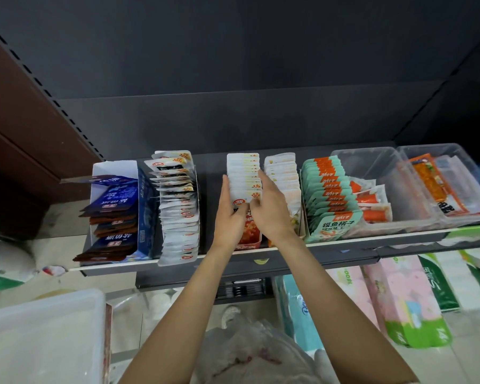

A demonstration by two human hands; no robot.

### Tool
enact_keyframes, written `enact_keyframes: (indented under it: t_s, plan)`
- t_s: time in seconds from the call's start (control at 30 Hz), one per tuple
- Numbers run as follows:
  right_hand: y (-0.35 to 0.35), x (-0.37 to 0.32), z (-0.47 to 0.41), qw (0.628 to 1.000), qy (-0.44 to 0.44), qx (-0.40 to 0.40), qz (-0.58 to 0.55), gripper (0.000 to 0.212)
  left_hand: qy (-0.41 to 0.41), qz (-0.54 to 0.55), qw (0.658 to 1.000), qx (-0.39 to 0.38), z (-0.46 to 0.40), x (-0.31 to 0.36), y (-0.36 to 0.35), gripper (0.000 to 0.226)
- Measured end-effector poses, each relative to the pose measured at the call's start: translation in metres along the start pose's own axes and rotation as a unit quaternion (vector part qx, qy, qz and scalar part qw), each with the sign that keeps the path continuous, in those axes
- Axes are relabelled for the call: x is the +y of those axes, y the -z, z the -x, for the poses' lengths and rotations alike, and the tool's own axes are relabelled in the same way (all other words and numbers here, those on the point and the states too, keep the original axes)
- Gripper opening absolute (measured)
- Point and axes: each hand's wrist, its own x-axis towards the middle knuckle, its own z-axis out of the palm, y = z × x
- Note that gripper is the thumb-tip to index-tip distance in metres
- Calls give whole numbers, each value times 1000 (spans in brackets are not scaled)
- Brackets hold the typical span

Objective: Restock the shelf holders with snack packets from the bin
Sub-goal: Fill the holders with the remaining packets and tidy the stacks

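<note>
A dark shelf [288,249] carried a row of holders, most of them already well filled: a blue box of dark packets [114,214] at the left, a long white row [179,206] next to it, green-topped packets [331,200] further right, and two clear tubs [399,187] that held only a few items. A pale plastic bin [42,336] sat low at the left, its contents hidden. At the middle holder, both hands pressed in on a stack of white snack packets [243,176]; the left hand [229,217] lay along its left side and the right hand [272,212] along its right, fingers curled round the front packets. The job looked mostly done, with the clear tubs apparently left to fill.
</note>
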Motion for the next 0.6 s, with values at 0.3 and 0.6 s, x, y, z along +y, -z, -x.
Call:
enact_keyframes:
  t_s: [0.3,0.6]
  plan:
    - [3,2,-10,999,7,-32,-6,70,0,-12,1000,-2,-1,1,2,77]
    - [18,1,2,999,52,-17,8,62,-18,-88,996,10,18,28,1,75]
